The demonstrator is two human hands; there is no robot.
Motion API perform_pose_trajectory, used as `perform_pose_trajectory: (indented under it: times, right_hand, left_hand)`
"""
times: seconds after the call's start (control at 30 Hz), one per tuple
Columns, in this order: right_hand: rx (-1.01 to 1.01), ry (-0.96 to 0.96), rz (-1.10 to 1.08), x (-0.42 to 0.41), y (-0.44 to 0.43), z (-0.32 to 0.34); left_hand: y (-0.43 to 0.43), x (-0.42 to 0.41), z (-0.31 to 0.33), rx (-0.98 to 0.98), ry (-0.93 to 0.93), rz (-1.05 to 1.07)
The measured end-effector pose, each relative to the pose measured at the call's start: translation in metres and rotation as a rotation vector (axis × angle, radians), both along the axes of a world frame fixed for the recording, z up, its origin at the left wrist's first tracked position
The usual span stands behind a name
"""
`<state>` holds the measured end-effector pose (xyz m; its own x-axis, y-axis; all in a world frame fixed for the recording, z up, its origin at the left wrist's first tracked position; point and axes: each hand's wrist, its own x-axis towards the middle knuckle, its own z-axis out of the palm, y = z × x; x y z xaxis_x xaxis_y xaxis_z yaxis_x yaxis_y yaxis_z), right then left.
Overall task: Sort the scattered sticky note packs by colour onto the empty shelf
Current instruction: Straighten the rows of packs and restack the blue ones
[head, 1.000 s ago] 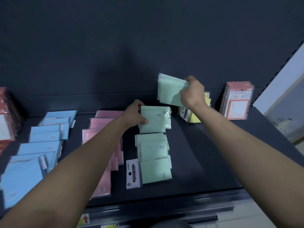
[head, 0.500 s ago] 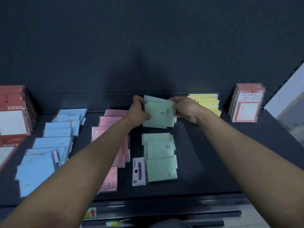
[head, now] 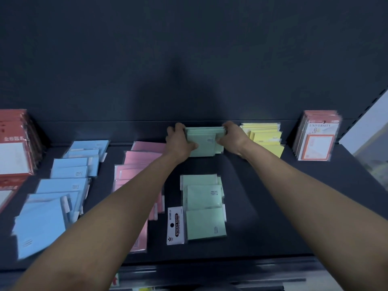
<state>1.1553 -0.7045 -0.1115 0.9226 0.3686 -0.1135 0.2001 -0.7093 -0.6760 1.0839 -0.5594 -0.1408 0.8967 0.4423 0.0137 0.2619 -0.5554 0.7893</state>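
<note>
A stack of green sticky note packs [head: 204,141] stands at the back of the dark shelf [head: 262,217]. My left hand [head: 179,141] grips its left side and my right hand [head: 232,138] grips its right side. In front of it lies a row of green packs [head: 202,206], one with a white "STICKY NOTE" header card [head: 176,225]. Blue packs [head: 63,185] lie in a row at the left. Pink packs [head: 136,164] lie beside them, partly hidden by my left forearm. Yellow packs [head: 265,137] are piled right of the held stack.
Red and white packaged stationery [head: 14,148] stands at the far left, and a similar upright bundle marked "UNIVERSITY" [head: 317,136] at the far right. The dark back panel [head: 189,59] rises behind the shelf. The shelf's front lip [head: 210,267] runs along the bottom.
My right hand brought its green packs down from the air onto the pack under my left hand. Both hands now hold the joined stack, moved back toward the panel.
</note>
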Motion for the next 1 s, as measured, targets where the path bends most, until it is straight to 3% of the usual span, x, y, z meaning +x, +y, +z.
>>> perform_pose_trajectory:
  times: [0.1, 0.4, 0.57, 0.7, 0.8, 0.93, 1.0]
  right_hand:
    - [-0.045, 0.02, -0.08, -0.001, 0.003, -0.006]
    - [0.013, 0.106, -0.105, -0.001, 0.001, -0.003]
    - [0.009, 0.016, -0.126, -0.004, 0.0, 0.004]
    - [-0.079, -0.12, -0.131, -0.009, -0.003, 0.012]
    - [-0.189, -0.175, -0.006, -0.016, -0.002, 0.025]
    - [-0.16, 0.107, 0.206, -0.026, -0.002, 0.03]
    - [-0.266, 0.233, 0.336, -0.037, -0.005, 0.031]
  left_hand:
    - [0.001, 0.002, -0.003, 0.013, 0.094, -0.035]
    - [-0.001, 0.018, -0.012, -0.324, 0.032, 0.079]
    - [0.003, 0.015, -0.01, -0.427, 0.06, 0.112]
    - [0.004, 0.009, -0.001, -0.299, 0.07, 0.151]
    - [0.0, -0.003, 0.016, -0.185, 0.082, 0.073]
    - [-0.011, -0.026, 0.042, -0.097, 0.27, -0.179]
    - [-0.016, -0.037, 0.05, -0.056, 0.38, -0.257]
